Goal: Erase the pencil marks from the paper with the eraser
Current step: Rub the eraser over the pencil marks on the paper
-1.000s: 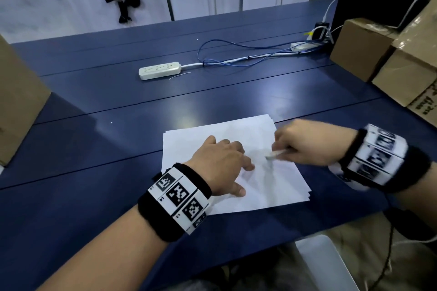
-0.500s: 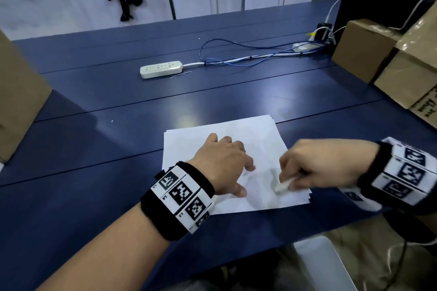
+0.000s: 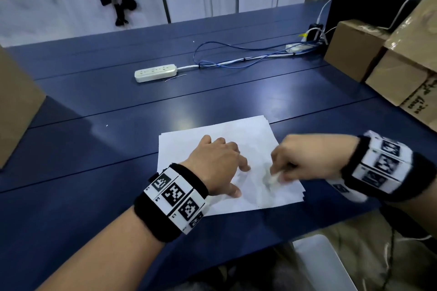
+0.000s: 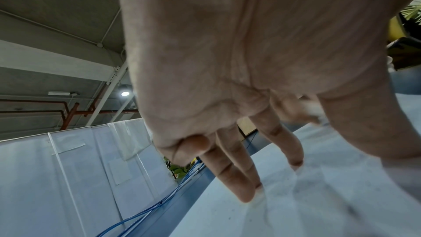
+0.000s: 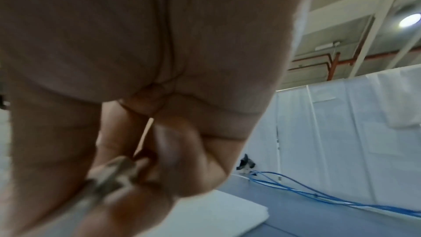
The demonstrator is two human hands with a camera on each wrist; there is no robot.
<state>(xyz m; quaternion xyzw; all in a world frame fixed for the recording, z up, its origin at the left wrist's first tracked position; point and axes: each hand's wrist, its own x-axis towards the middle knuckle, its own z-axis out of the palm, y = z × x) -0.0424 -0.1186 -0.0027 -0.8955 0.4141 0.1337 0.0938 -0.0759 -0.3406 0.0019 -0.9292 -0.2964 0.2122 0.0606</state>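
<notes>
— Why is the left hand (image 3: 216, 160) spread flat on the paper (image 3: 250, 134)?

— To pin the sheets to the blue worktop (image 3: 94, 172) so they don't slide, I'd say. Its grip is open, fingertips pressing down.

— And the right hand (image 3: 305, 160)?

— Its grip pinches the white eraser (image 3: 274, 178), tip down on the sheet just beside the left fingers, over a greyish smudge. Rubbing is under way, I'd judge; the marks themselves are too faint to read.
</notes>
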